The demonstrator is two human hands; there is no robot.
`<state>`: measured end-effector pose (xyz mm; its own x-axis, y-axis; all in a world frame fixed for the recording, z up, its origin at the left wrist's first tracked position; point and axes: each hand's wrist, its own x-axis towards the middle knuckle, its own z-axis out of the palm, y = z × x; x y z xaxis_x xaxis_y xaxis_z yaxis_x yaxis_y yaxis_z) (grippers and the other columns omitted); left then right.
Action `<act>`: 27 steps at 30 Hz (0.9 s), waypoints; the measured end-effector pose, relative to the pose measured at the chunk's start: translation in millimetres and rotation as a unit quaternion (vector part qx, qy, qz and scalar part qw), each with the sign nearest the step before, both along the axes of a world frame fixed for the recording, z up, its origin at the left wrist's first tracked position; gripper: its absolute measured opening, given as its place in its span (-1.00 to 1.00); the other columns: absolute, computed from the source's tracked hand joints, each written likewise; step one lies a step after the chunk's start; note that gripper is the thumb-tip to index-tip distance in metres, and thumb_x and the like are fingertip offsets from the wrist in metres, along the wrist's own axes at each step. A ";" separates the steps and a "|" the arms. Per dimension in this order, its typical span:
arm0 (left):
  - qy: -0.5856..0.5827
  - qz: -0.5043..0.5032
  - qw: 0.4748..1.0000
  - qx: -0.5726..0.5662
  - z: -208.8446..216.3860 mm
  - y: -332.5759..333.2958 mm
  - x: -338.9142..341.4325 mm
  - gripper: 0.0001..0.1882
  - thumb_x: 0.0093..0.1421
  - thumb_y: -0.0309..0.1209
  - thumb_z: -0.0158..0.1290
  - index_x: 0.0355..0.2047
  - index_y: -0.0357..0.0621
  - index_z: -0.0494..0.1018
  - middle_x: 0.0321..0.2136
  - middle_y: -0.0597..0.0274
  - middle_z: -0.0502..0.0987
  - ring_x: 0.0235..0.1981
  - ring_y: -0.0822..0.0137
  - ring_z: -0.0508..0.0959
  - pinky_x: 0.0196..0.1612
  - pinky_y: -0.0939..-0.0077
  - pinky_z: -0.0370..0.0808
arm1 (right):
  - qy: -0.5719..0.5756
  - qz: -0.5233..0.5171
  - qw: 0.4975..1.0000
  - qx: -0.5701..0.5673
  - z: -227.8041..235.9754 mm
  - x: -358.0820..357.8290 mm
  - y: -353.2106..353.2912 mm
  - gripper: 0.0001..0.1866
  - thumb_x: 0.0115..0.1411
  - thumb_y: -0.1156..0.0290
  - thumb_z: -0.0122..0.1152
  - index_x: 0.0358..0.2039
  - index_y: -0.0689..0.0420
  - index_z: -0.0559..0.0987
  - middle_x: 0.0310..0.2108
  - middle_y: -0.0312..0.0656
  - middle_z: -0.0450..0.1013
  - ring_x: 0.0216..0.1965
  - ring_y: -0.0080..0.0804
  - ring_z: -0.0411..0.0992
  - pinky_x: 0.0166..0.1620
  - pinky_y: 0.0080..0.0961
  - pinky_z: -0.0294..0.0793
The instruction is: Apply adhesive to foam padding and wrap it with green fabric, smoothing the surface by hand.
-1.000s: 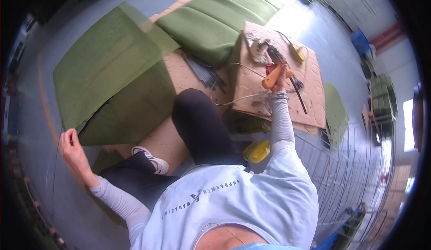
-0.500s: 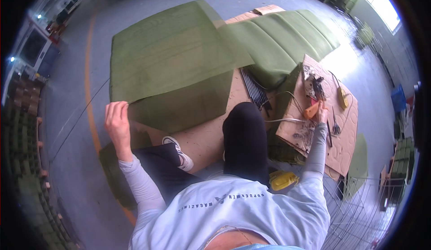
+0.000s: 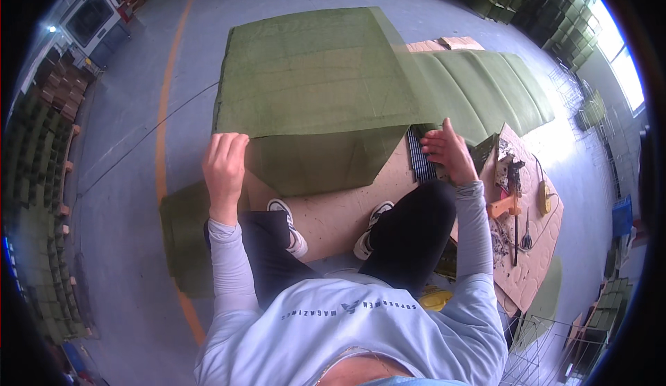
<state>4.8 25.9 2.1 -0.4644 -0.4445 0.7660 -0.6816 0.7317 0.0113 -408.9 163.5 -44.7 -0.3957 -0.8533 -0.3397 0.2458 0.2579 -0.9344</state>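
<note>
A large flat green mesh sheet [image 3: 312,74] lies over a box-like green mesh piece [image 3: 322,160] in front of my knees. At the sheet's near left corner, my left hand [image 3: 225,178] pinches the edge between thumb and fingers. My right hand [image 3: 451,153] is held beside the near right corner, fingers stretched and thumb raised, holding nothing; whether it touches the sheet I cannot tell. To its right an orange glue gun [image 3: 503,207] with a dark, dirty front rests on stacked cardboard [image 3: 544,264].
Scissors [image 3: 527,239] and a yellow corded object [image 3: 545,197] lie on the cardboard. Black rods [image 3: 421,157] lie near my right hand. A ridged green panel [image 3: 479,88] spreads at far right. Green stacks [image 3: 38,199] line the left; a wire rack [image 3: 548,351] stands at lower right.
My right hand has let go of the glue gun, left it on the cardboard and moved left to the sheet's near right corner. My left hand keeps its pinch. The view has shifted.
</note>
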 end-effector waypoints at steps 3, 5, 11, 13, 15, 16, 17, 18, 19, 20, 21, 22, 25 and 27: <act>-0.007 0.002 1.000 -0.007 -2.8 -1.4 3.3 -0.85 -0.03 -0.58 0.12 -0.40 -0.19 0.43 -0.42 0.24 0.45 -0.36 0.25 0.46 -0.35 0.40 0.43 | -0.095 0.009 0.994 -0.045 -12.4 17.4 -20.2 -0.45 0.24 -0.14 -0.11 -0.31 0.18 0.47 -0.41 -0.21 0.50 -0.40 -0.49 0.48 -0.34 -0.56 0.46; 0.001 0.000 1.000 -0.011 -3.0 -0.8 3.3 -0.85 -0.03 -0.57 0.14 -0.40 -0.19 0.45 -0.43 0.25 0.45 -0.37 0.25 0.46 -0.36 0.40 0.43 | -0.145 0.005 0.986 -0.079 -14.9 27.4 -26.6 -0.49 0.25 -0.10 -0.07 -0.32 0.18 0.47 -0.42 -0.22 0.50 -0.41 -0.50 0.47 -0.35 -0.58 0.46; 0.091 -0.003 0.996 0.012 -18.5 19.9 -3.2 -0.89 0.00 -0.52 0.19 -0.45 -0.24 0.50 -0.54 0.24 0.47 -0.50 0.29 0.48 -0.47 0.43 0.41 | -0.072 -0.055 0.988 -0.128 -8.3 53.7 -34.1 -0.58 0.21 0.08 0.12 -0.31 0.27 0.48 -0.42 -0.19 0.49 -0.45 -0.55 0.45 -0.37 -0.64 0.43; 0.270 -0.053 0.925 0.263 -31.0 38.4 -20.4 -0.89 0.05 -0.52 0.18 -0.41 -0.29 0.51 -0.56 0.24 0.51 -0.54 0.42 0.48 -0.49 0.56 0.40 | -0.066 -0.062 0.988 -0.123 -10.1 60.2 -36.2 -0.59 0.20 0.11 0.14 -0.31 0.28 0.49 -0.41 -0.18 0.49 -0.45 -0.55 0.45 -0.37 -0.63 0.43; 0.399 -0.066 0.749 0.524 -51.6 43.7 -39.8 -0.78 0.15 -0.34 0.15 -0.35 -0.28 0.54 -0.54 0.29 0.54 -0.56 0.54 0.48 -0.50 0.71 0.37 | -0.087 -0.051 0.985 -0.138 -10.8 67.5 -38.5 -0.60 0.20 0.11 0.14 -0.33 0.27 0.50 -0.41 -0.17 0.50 -0.44 -0.55 0.45 -0.37 -0.63 0.43; 0.419 -0.089 0.707 0.563 -56.3 43.4 -50.0 -0.70 0.15 -0.25 0.14 -0.31 -0.29 0.54 -0.53 0.26 0.54 -0.58 0.55 0.46 -0.51 0.73 0.37 | -0.091 -0.062 0.983 -0.148 -13.1 70.7 -40.1 -0.63 0.19 0.14 0.17 -0.35 0.27 0.50 -0.42 -0.16 0.50 -0.45 -0.55 0.45 -0.38 -0.63 0.43; 0.437 -0.112 0.662 0.599 -60.1 41.2 -60.8 -0.63 0.15 -0.17 0.14 -0.27 -0.30 0.53 -0.51 0.24 0.54 -0.59 0.57 0.45 -0.52 0.74 0.37 | -0.089 -0.063 0.983 -0.146 -14.0 72.9 -41.6 -0.63 0.19 0.14 0.17 -0.35 0.27 0.50 -0.42 -0.16 0.50 -0.45 -0.55 0.45 -0.38 -0.63 0.43; 0.438 -0.111 0.660 0.600 -60.8 40.2 -70.6 -0.63 0.15 -0.17 0.14 -0.27 -0.30 0.53 -0.51 0.24 0.54 -0.59 0.57 0.45 -0.52 0.74 0.37 | -0.091 -0.070 0.981 -0.159 -14.4 76.5 -42.7 -0.65 0.18 0.16 0.19 -0.35 0.27 0.50 -0.42 -0.15 0.51 -0.46 -0.55 0.45 -0.38 -0.63 0.42; 0.461 -0.142 0.613 0.626 -60.8 38.5 -80.5 -0.56 0.15 -0.12 0.13 -0.24 -0.33 0.51 -0.49 0.22 0.54 -0.61 0.58 0.44 -0.54 0.75 0.36 | -0.093 -0.076 0.978 -0.172 -14.7 79.8 -43.7 -0.66 0.17 0.18 0.21 -0.36 0.26 0.50 -0.43 -0.15 0.51 -0.46 -0.54 0.45 -0.39 -0.63 0.42; 0.482 -0.172 0.564 0.648 -61.2 37.1 -89.4 -0.49 0.14 -0.06 0.12 -0.21 -0.36 0.49 -0.47 0.21 0.54 -0.62 0.59 0.43 -0.56 0.77 0.36 | -0.096 -0.085 0.977 -0.173 -13.1 83.2 -44.4 -0.72 0.15 0.24 0.23 -0.40 0.25 0.52 -0.46 -0.15 0.52 -0.48 -0.54 0.45 -0.40 -0.64 0.41; 0.484 -0.169 0.564 0.647 -59.0 36.3 -95.5 -0.49 0.14 -0.06 0.12 -0.21 -0.36 0.49 -0.47 0.21 0.54 -0.62 0.59 0.43 -0.56 0.77 0.36 | -0.097 -0.081 0.977 -0.172 -13.1 84.5 -44.6 -0.72 0.15 0.24 0.23 -0.40 0.25 0.52 -0.46 -0.15 0.52 -0.48 -0.54 0.45 -0.40 -0.64 0.41; 0.492 -0.179 0.546 0.654 -55.3 35.7 -100.4 -0.45 0.13 -0.03 0.12 -0.21 -0.39 0.47 -0.46 0.19 0.54 -0.62 0.59 0.43 -0.56 0.77 0.36 | -0.079 -0.089 0.975 -0.186 -13.5 86.1 -45.0 -0.74 0.15 0.27 0.24 -0.43 0.25 0.53 -0.48 -0.16 0.52 -0.49 -0.54 0.45 -0.40 -0.64 0.41; 0.515 -0.178 0.521 0.657 -51.2 34.5 -116.3 -0.50 0.18 -0.07 0.07 -0.27 -0.39 0.46 -0.52 0.20 0.52 -0.65 0.59 0.41 -0.62 0.77 0.33 | -0.030 -0.111 0.974 -0.197 -8.5 88.0 -43.3 -0.82 0.13 0.38 0.24 -0.45 0.26 0.57 -0.52 -0.17 0.52 -0.52 -0.53 0.44 -0.40 -0.63 0.40; 0.523 -0.183 0.501 0.665 -48.6 36.3 -124.6 -0.56 0.18 -0.11 0.08 -0.30 -0.36 0.48 -0.54 0.22 0.53 -0.65 0.59 0.44 -0.62 0.78 0.36 | -0.028 -0.118 0.971 -0.208 -8.1 82.9 -41.2 -0.83 0.13 0.40 0.23 -0.46 0.25 0.57 -0.52 -0.17 0.52 -0.53 -0.53 0.43 -0.40 -0.63 0.40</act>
<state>-119.8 62.2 -46.5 -0.3549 -0.9165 -0.1846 0.3825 -0.3225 0.8659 -326.0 122.3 -52.8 -0.5881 -0.8087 -0.0117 0.3058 -0.2089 -0.9289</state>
